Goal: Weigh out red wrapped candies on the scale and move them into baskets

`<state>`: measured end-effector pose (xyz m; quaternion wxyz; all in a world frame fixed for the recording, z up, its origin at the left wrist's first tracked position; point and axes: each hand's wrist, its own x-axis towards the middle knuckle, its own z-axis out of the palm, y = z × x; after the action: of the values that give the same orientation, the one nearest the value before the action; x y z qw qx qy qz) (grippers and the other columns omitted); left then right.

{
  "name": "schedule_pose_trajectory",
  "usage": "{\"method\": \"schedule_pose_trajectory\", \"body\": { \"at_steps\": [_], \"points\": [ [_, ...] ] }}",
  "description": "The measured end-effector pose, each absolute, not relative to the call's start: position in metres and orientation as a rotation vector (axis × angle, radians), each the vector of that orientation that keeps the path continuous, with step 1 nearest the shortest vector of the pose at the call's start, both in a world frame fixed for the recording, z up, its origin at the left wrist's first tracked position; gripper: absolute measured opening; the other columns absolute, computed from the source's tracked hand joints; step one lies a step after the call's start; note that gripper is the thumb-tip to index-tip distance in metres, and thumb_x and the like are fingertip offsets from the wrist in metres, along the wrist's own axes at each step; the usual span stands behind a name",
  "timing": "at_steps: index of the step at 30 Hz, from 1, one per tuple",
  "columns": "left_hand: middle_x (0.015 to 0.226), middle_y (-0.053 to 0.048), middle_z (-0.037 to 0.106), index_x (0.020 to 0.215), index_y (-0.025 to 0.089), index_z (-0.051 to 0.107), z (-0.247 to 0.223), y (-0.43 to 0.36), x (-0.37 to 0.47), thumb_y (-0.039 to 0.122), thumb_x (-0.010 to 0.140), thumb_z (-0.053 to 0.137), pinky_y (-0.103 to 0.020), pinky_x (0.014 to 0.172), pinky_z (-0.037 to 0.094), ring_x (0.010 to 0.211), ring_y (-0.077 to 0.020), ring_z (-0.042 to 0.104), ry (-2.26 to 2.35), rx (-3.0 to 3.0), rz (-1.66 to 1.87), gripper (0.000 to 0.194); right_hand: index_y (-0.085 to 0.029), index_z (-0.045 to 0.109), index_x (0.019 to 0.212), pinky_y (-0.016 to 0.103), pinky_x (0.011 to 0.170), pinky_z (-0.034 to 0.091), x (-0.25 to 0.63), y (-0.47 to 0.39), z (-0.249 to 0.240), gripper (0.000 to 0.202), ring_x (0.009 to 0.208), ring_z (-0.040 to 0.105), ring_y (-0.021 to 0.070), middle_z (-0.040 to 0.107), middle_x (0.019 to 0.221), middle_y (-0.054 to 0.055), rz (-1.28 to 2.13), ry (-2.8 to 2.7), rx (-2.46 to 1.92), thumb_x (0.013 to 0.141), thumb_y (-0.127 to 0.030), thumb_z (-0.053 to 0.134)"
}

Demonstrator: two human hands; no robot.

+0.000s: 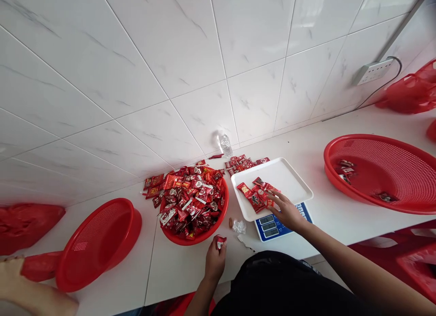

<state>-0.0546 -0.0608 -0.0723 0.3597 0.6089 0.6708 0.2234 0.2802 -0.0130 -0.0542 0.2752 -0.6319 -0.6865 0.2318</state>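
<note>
My left hand (pixel 215 262) is closed around a small red snack packet (pixel 220 242), just in front of a heaped basket. My right hand (pixel 285 210) reaches over a white tray (pixel 293 179) with fingers stretched out, its fingertips at several red packets (pixel 256 198) lying there. Whether the fingertips press on a packet I cannot tell. The tray rests on a blue digital scale (pixel 285 226), whose displays face me. Between my hands, the round red basket (pixel 204 236) is piled high with red wrapped packets (pixel 192 200).
More packets (pixel 242 163) lie behind the tray, beside a clear bottle (pixel 225 143). Crumpled plastic (pixel 239 226) is near the scale. A red basket (pixel 378 188) at right holds a few packets; another (pixel 98 243) stands left, near another person's arm (pixel 37 291). A tiled wall (pixel 190 102) bounds the table.
</note>
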Motion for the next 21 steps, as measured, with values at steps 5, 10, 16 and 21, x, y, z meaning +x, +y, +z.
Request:
{"method": "schedule_pose_trajectory", "body": {
  "at_steps": [5,10,16,21],
  "points": [
    [0.068,-0.001,0.061,0.086,0.016,0.06,-0.014,-0.041,0.019,0.052,0.074,0.059,-0.025,0.062,0.046,0.061,-0.0132,0.056,1.415,1.206,0.588,0.038,-0.027,0.054,0.121,0.041,0.088,0.049,0.275,-0.023,-0.026,0.04,0.112,0.054,0.026,0.056,0.124,0.008,0.92,-1.722,-1.589,0.087,-0.046,0.044],
    [0.077,-0.006,0.064,0.094,0.015,0.064,0.023,-0.022,0.073,0.051,0.074,0.061,-0.029,0.068,0.048,0.073,-0.0178,0.059,1.197,1.249,0.536,0.041,-0.023,0.059,0.113,0.032,0.071,0.052,0.255,-0.035,-0.003,0.04,0.081,0.063,0.0193,0.067,0.095,0.004,1.477,-1.534,-1.292,0.087,-0.05,0.044],
    [0.075,-0.007,0.066,0.088,0.017,0.065,0.02,-0.006,0.083,0.054,0.077,0.055,-0.033,0.074,0.049,0.079,-0.0224,0.062,1.281,1.295,0.55,0.04,-0.02,0.06,0.106,0.032,0.066,0.05,0.266,-0.033,-0.017,0.035,0.073,0.062,0.0185,0.066,0.083,0.004,1.352,-1.516,-1.452,0.087,-0.044,0.043],
    [0.091,-0.008,0.065,0.107,0.02,0.056,0.013,0.02,0.075,0.053,0.074,0.058,-0.028,0.054,0.05,0.066,-0.0177,0.062,1.375,1.246,0.482,0.047,-0.023,0.059,0.11,0.04,0.084,0.047,0.291,-0.021,-0.034,0.03,0.101,0.057,0.0252,0.061,0.111,0.01,0.791,-1.765,-1.717,0.087,-0.034,0.042]
  ]
}}
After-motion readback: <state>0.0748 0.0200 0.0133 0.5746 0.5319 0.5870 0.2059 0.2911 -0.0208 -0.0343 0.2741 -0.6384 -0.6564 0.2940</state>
